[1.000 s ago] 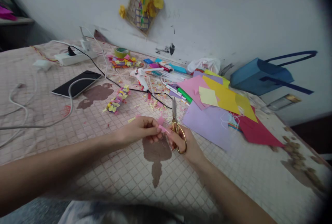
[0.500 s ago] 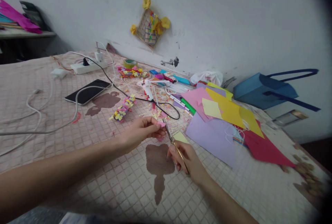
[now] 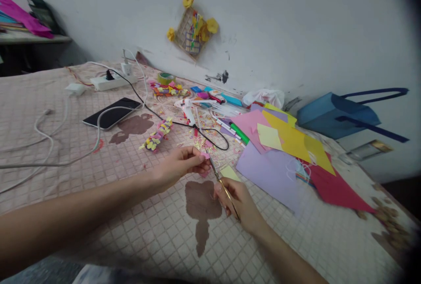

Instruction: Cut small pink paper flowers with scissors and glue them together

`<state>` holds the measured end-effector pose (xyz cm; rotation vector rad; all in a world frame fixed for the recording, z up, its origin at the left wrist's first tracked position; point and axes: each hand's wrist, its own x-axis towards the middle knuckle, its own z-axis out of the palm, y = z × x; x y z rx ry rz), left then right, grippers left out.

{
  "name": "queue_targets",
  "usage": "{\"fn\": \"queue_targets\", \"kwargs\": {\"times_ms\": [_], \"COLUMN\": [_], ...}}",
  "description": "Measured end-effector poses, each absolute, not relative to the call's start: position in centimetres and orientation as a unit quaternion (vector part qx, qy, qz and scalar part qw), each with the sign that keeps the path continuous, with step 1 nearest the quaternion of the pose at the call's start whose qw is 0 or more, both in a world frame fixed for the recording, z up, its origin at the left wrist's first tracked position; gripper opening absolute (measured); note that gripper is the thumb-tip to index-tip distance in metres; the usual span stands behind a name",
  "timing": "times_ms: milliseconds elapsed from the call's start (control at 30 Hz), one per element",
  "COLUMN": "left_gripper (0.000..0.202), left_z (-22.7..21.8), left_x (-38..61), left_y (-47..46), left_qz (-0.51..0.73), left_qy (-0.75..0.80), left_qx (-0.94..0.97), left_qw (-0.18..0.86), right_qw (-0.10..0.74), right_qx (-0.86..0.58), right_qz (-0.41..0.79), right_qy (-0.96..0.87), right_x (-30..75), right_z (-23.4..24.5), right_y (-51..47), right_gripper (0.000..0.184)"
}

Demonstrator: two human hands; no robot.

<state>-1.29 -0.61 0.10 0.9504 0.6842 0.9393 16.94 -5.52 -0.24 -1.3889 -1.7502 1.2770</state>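
Pink paper scrap (image 3: 204,155), small and held at about your twelve o'clock, is pinched firmly in your left hand (image 3: 179,165), between thumb and fingertips. Your right hand (image 3: 237,203) is curled closed around the gold-handled scissors (image 3: 219,181), whose loops it mostly hides. The blades look almost shut, but they are too thin here to tell whether a gap remains. Their tips angle up toward eleven o'clock, right at the scrap's edge.

Your biggest risk is there: with so little paper beyond your left fingertips, a cut made too close could nick your skin. Try to keep those fingers behind the line of the blades.

A loose pinch could also cost you the scrap. If it drops toward twelve o'clock, it could vanish among the paper shavings (image 3: 200,143) scattered there, since many are similar in colour and size.

Watch your right side too. The pale yellow paper slip (image 3: 229,173) lies just beside the scissors at about two o'clock, with the lilac paper sheet (image 3: 266,174) just past it, so a wide swing of your wrist could snag or shift them. Farther out at twelve o'clock, the black cord (image 3: 210,137) loops near the shavings and could catch the tips if you reach that way.
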Motion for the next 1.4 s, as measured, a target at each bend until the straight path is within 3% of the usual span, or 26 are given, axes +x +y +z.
{"fn": "queue_targets", "kwargs": {"times_ms": [1400], "left_gripper": [0.014], "left_z": [-0.45], "left_x": [-1.5], "left_y": [-0.14], "left_qz": [0.432], "left_qy": [0.305], "left_qx": [0.424], "left_qw": [0.735], "right_qw": [0.248], "right_qx": [-0.521], "right_qz": [0.448], "right_qy": [-0.683], "right_x": [17.41], "right_z": [-0.71], "right_y": [-5.27], "right_gripper": [0.039]}}
